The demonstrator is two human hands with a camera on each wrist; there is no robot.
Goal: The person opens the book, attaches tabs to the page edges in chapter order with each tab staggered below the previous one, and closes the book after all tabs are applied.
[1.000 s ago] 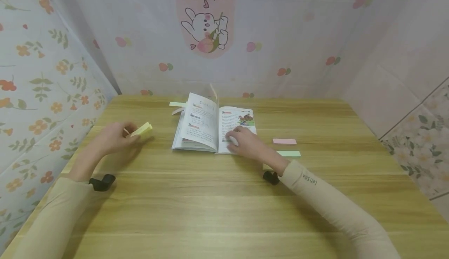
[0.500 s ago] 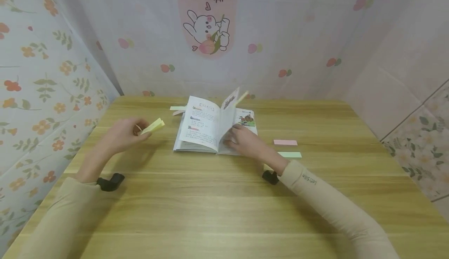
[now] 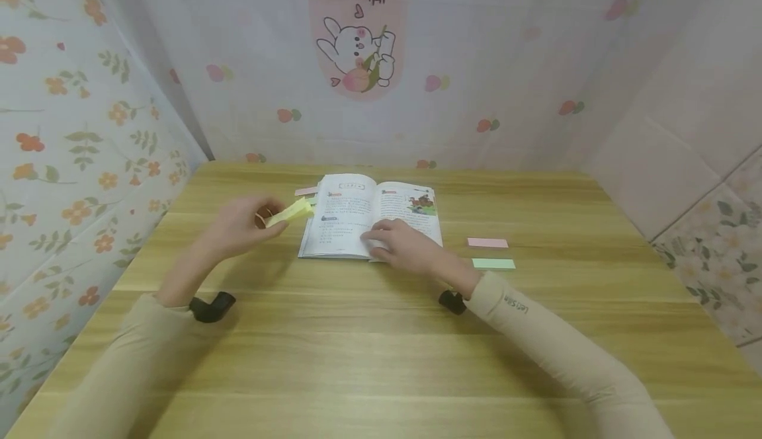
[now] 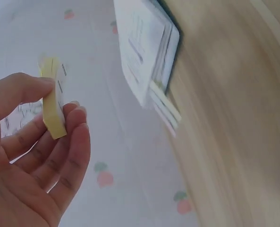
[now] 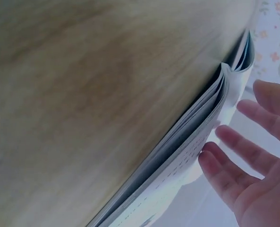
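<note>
An open book [image 3: 345, 224] lies on the wooden table, printed text on both pages and a coloured picture on the right page. My left hand [image 3: 235, 229], left of the book, pinches a yellow sticky note pad [image 3: 292, 211] between thumb and fingers. In the left wrist view the pad [image 4: 54, 101] stands edge-on with the thumb on its face. My right hand [image 3: 407, 247] lies over the lower part of the book, fingertips at the page near the spine. The right wrist view shows its fingers [image 5: 243, 149] spread and loosely bent, holding nothing.
A pink paper strip [image 3: 487, 243] and a green strip [image 3: 493, 264] lie on the table [image 3: 357, 359] right of the book. Pink tabs [image 3: 306, 192] and green ones stick out from the book's left edge. A patterned curtain [image 3: 256, 62] hangs behind the table.
A page bearing a yellow tab, raised half a second ago, has turned over to the left, and the book lies flatter. My left hand has moved right with the pad, toward the book.
</note>
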